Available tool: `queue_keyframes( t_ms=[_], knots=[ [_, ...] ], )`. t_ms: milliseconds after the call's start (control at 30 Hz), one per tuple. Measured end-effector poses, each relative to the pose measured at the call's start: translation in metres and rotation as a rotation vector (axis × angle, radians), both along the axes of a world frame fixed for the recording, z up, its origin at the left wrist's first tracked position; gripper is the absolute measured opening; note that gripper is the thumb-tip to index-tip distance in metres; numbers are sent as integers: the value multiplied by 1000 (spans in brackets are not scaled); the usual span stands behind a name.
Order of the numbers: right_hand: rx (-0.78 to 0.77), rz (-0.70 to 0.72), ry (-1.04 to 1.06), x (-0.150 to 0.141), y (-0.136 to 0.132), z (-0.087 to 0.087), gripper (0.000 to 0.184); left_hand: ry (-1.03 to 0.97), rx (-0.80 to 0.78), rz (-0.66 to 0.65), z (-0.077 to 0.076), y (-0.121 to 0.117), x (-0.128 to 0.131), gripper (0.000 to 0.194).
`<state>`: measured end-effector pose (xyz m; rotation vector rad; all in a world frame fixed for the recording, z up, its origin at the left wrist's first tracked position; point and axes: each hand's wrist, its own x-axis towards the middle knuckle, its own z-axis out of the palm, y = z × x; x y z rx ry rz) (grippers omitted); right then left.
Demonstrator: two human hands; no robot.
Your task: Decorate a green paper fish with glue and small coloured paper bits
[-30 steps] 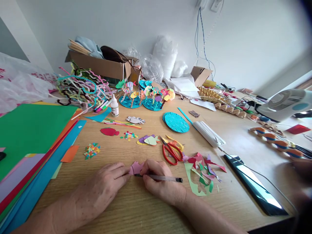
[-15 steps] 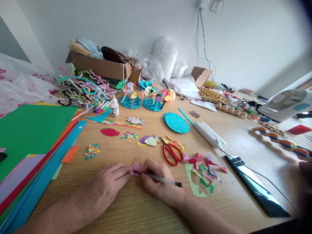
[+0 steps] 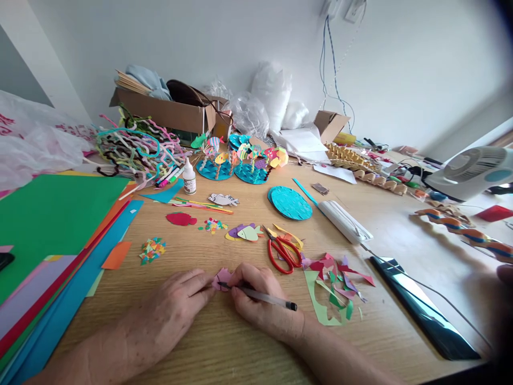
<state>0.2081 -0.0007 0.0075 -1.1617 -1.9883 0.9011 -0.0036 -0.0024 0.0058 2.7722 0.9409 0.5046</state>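
Observation:
My right hand is closed around a gel pen with a translucent barrel and a black end. The pen's tip rests on a small pink paper fish, which bears dark lines; its right part is hidden by my fingers. My left hand lies on the table with its fingers stretched out, fingertips pressing the left edge of the pink paper. Just beyond are overlapping purple, yellow and pale green paper fish and red-handled scissors. A red paper fish lies farther left.
Coloured paper sheets are stacked at left. Paper scraps and a dark phone lie to the right. Farther back stand a glue bottle, turquoise discs, a white power strip and a pipe-cleaner heap.
The pen and my right hand have shifted very slightly left over the pink paper. My left hand keeps its place at the paper's edge.

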Motion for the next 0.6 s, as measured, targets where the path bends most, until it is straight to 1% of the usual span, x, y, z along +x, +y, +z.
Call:
queue_keyframes(
  t_ms=[133, 300, 500, 600],
  knots=[
    [-2, -1, -1, 0, 0, 0, 13, -11, -60, -3, 0, 1, 0, 49],
    [13, 4, 12, 0, -1, 1, 14, -14, -29, -18, 0, 2, 0, 47],
    [3, 6, -1, 0, 0, 0, 13, -39, -84, -12, 0, 1, 0, 49],
    [3, 8, -10, -1, 0, -1, 13, -49, -79, -9, -1, 1, 0, 50]
  ],
)
